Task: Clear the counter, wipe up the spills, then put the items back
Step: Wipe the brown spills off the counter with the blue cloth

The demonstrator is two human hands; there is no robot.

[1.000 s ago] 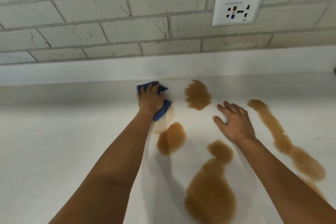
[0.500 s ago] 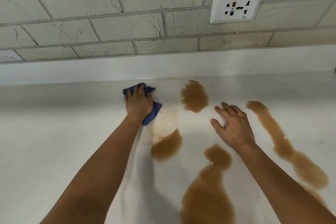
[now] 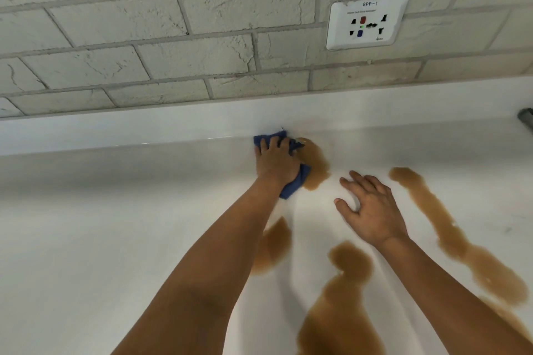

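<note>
White bench (image 3: 95, 228) runs under a wall of pale grey bricks (image 3: 202, 55), where a white socket plate (image 3: 367, 23) is fixed. Several brown spills (image 3: 343, 305) lie on the bench. One spill (image 3: 315, 166) touches the blue cloth (image 3: 291, 187) just right of the left hand (image 3: 275, 163). This hand presses down, its grip closed on the cloth, near the back edge. Right hand (image 3: 372, 212) rests flat with the fingers spread, holding nothing, between two spills, right of the cloth.

Crumpled blue cloth (image 3: 291, 186) far on white counter (image 3: 86, 239), touching a brown spill (image 3: 314, 167), more brown spills (image 3: 340, 311) near and right
</note>
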